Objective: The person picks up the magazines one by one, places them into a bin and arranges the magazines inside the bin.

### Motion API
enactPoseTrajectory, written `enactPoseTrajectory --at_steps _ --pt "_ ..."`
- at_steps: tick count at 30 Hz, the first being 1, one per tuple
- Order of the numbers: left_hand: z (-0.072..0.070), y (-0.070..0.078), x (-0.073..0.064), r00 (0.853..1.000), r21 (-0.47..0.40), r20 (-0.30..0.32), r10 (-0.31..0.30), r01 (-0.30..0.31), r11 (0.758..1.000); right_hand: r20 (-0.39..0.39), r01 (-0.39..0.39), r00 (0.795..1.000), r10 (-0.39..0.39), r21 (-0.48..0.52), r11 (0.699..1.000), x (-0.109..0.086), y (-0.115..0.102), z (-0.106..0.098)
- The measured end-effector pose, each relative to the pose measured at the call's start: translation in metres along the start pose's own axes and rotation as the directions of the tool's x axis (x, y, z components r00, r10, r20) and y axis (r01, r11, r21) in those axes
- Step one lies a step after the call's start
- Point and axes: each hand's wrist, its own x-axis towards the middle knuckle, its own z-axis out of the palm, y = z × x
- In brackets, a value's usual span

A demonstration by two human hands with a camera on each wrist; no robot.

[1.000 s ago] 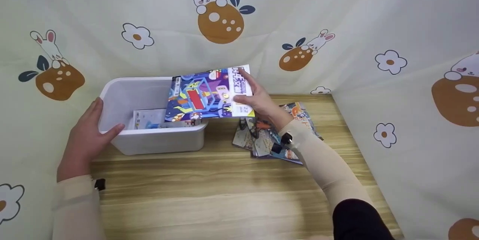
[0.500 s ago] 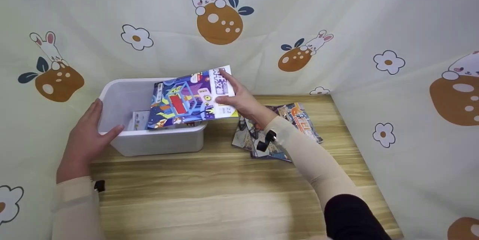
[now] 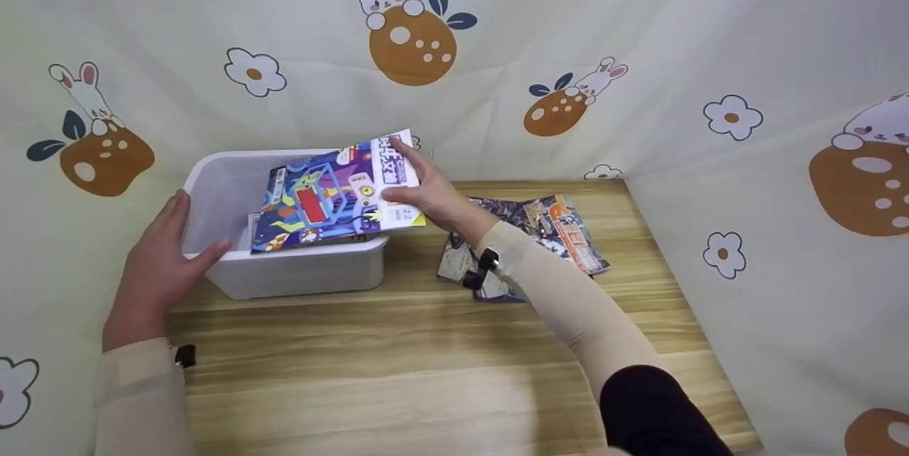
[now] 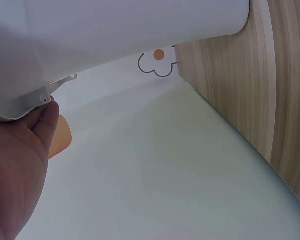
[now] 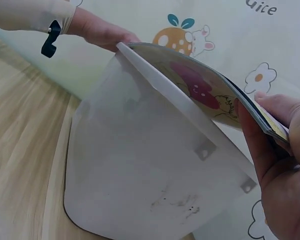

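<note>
A white plastic bin stands on the wooden table at the back left. My left hand grips its near left corner, thumb over the rim. My right hand pinches the right edge of a colourful purple magazine, which lies tilted over the bin's opening with its left end lowest. In the right wrist view the magazine rests on the bin's rim above the bin's wall. Another booklet lies inside the bin, mostly covered.
A loose pile of magazines lies on the table right of the bin, partly behind my right forearm. A patterned cloth walls in the back and both sides. In the left wrist view the cloth lies close beside the bin.
My right hand has carried the magazine leftward and lower, from beside the bin's right edge to over its opening. My left hand has kept its hold on the bin.
</note>
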Motion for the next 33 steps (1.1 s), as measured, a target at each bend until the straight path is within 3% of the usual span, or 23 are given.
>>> enactPoseTrajectory --at_steps 9,16,22,33 --pt "0.004 -0.001 0.001 1.0 -0.004 -0.003 0.0 0.0 1.0 -0.006 -0.006 1.0 0.006 -0.001 1.0 0.006 0.008 0.01" --pt "0.002 0.001 0.002 1.0 0.009 -0.006 0.02 -0.02 1.0 -0.018 0.006 1.0 -0.007 -0.057 0.998 0.015 0.009 0.014" --pt "0.001 0.002 0.001 1.0 0.01 -0.003 0.015 -0.015 1.0 -0.015 -0.027 1.0 0.026 -0.081 0.996 0.018 0.006 0.02" --pt "-0.001 -0.003 -0.001 1.0 -0.006 0.003 0.002 -0.002 1.0 -0.029 -0.028 0.999 0.024 -0.148 0.989 0.025 -0.001 0.045"
